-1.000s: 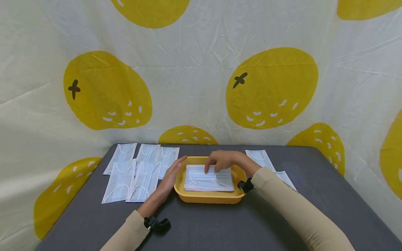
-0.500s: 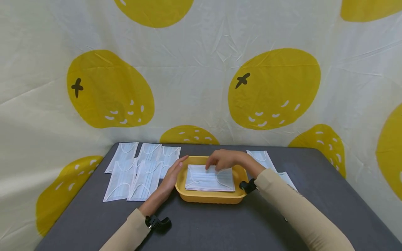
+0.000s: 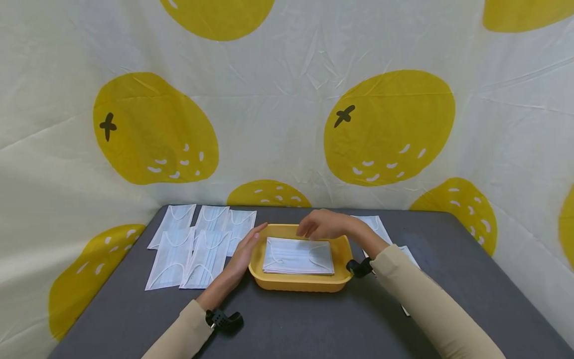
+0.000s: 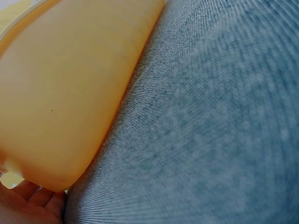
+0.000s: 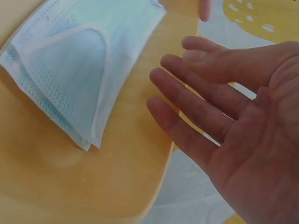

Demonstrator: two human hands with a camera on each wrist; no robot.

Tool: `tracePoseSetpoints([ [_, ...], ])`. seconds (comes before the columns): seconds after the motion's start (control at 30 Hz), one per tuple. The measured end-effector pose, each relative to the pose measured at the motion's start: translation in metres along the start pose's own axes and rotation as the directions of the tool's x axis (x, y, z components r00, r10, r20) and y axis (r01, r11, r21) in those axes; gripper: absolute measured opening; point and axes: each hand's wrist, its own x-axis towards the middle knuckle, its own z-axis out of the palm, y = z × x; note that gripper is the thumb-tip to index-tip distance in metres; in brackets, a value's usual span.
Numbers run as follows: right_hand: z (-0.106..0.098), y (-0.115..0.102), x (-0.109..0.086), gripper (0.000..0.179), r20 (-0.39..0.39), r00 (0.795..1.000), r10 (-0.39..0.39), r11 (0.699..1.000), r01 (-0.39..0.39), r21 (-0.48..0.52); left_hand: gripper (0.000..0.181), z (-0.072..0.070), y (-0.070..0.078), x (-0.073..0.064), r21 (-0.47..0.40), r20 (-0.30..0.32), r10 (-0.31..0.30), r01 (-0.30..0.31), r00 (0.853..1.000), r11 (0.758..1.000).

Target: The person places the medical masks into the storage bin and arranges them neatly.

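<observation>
A stack of pale blue face masks (image 3: 296,257) with white ear loops lies inside a yellow plastic tray (image 3: 300,284). My left hand (image 3: 242,254) rests along the tray's left side, its fingers extended; in the left wrist view the fingers (image 4: 39,198) show at the tray's corner. Over the tray's far right part is my right hand (image 3: 325,224), apart from the masks. The right wrist view shows that hand (image 5: 233,107) with loosely bent fingers and nothing between them, beside the top masks (image 5: 70,70).
Several face masks (image 3: 168,259) lie spread in two rows on the dark table (image 3: 287,324), left of the tray. More masks (image 3: 374,224) are on the right, partly hidden by my right forearm. A curtain with yellow fruit prints (image 3: 278,124) hangs behind the table.
My right hand has lifted off the mask stack and moved slightly back and to the right. The left hand has stayed at the tray's side.
</observation>
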Motion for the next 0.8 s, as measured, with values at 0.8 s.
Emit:
tracePoseSetpoints([
  [0.8, -0.003, 0.033, -0.121, 0.026, -0.425, 0.904, 0.053, 0.970, 0.055, 0.238, 0.050, -0.001, -0.001, 0.000, -0.010, 0.000, -0.015, 0.015, 1.000, 1.000],
])
